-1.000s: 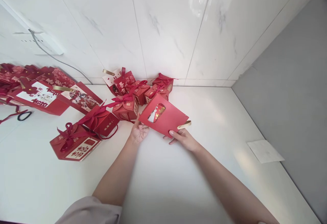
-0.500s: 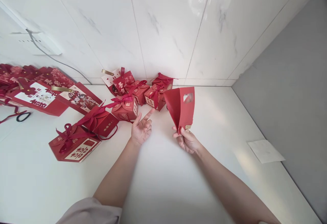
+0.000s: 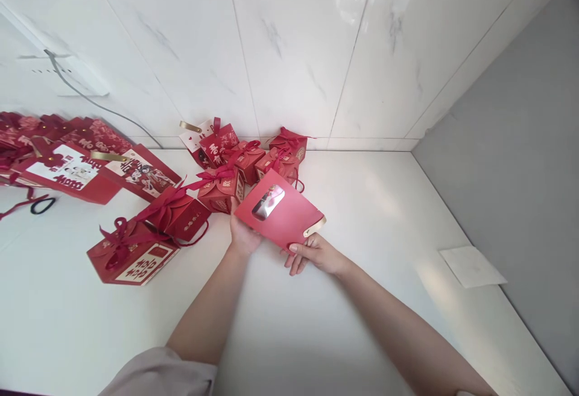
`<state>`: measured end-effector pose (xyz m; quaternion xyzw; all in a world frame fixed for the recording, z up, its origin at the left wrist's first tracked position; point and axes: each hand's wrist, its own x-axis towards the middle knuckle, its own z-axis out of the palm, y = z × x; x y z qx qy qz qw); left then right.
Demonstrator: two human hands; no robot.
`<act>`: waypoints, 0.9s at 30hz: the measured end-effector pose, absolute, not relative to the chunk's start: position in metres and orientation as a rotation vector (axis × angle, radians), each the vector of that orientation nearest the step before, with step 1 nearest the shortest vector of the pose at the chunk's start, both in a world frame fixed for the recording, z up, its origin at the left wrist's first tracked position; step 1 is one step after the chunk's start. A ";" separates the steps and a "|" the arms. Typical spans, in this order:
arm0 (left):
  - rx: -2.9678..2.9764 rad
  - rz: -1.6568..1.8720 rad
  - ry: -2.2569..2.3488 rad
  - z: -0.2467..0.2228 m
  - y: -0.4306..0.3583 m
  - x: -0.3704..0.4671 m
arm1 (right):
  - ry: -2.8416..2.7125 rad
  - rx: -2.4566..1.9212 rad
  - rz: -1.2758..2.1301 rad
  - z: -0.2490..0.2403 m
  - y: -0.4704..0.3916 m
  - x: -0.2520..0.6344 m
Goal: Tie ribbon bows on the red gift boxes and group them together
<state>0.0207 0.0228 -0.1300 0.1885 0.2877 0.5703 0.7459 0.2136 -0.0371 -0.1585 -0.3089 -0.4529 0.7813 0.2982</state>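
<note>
— Box (image 3: 294, 220) pos.?
— Over mid tbl (image 3: 289, 336), tilted, btwn both hands, window (image 3: 268, 202) facing up. Can't tell if it touches tbl.
— R hand (image 3: 312, 254)?
— Gripping box at near corner: thumb on top, other fingers below, right by gold strap (image 3: 315, 227).
— L hand (image 3: 244, 236)?
— At box's left end, partly behind it. Fingers mostly hidden, so can't tell if wide or narrow.
— Nearby stuff?
— Bow boxes (image 3: 221, 190) just beyond, some close to wall (image 3: 294, 52), two more to the left. Far L: bigger boxes (image 3: 79, 174) w/ printed fronts, plus blk ring (image 3: 37, 211). White sheet (image 3: 473, 266) well apart, R side.
</note>
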 end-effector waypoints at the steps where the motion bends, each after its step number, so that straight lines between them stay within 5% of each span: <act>1: 0.434 1.266 0.613 -0.128 0.023 0.021 | -1.228 -0.824 2.065 -0.159 -0.037 0.213; 6: 0.489 1.254 0.637 -0.131 0.027 0.016 | -1.281 -0.896 1.869 -0.162 -0.041 0.210; 14: 0.628 1.465 0.790 -0.151 0.031 0.016 | -1.197 -1.118 0.954 -0.159 -0.051 0.210; 27: 0.924 1.560 0.809 -0.168 0.022 0.035 | -0.942 -1.080 1.070 -0.157 -0.040 0.215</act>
